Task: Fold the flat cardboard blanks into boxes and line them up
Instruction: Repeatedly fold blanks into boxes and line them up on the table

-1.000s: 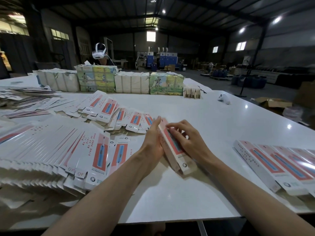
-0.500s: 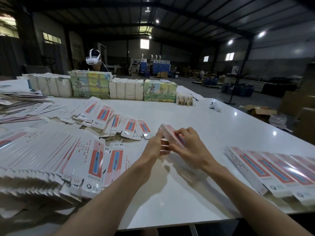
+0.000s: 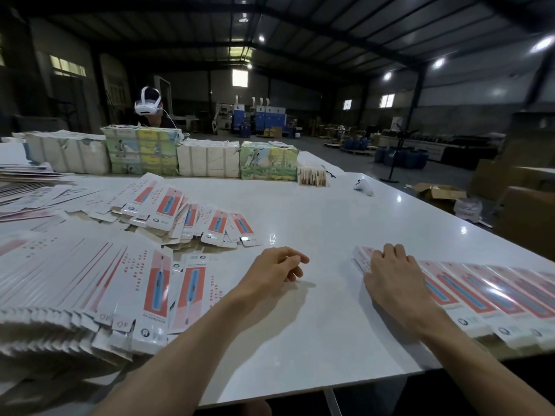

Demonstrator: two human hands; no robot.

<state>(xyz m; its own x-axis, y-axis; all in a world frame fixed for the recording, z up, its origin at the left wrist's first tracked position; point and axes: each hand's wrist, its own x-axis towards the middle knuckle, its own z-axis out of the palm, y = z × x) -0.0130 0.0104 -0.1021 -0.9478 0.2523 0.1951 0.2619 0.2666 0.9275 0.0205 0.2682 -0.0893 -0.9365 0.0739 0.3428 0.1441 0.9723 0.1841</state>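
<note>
Clock directions are read on the table top, with 12 o'clock lying away from us. The fingers (image 3: 393, 253) of our right hand (image 3: 396, 283) lie nearly straight across the top face of the newest folded box (image 3: 361, 257), pressing on it rather than gripping it. This box sits at 3 o'clock, touching the left end of the row of finished boxes (image 3: 495, 298), which runs rightward out of the frame. The fingers (image 3: 295, 260) of our left hand (image 3: 274, 270) are loosely curled and grasp nothing, and the hand is held low over the white table (image 3: 315, 355) near its centre. We judge the step in hand to be the seating of one more box in line. Done, as far as the view shows: several boxes set side by side. Left to do: a great deal, namely a dense fan of flat blanks (image 3: 75, 280) at 9 o'clock and a looser heap of blanks (image 3: 186, 214) at 11 o'clock. At 12 o'clock wrapped bundles (image 3: 207, 160) line the far edge, with a person in a white headset (image 3: 146, 107) behind them.
</note>
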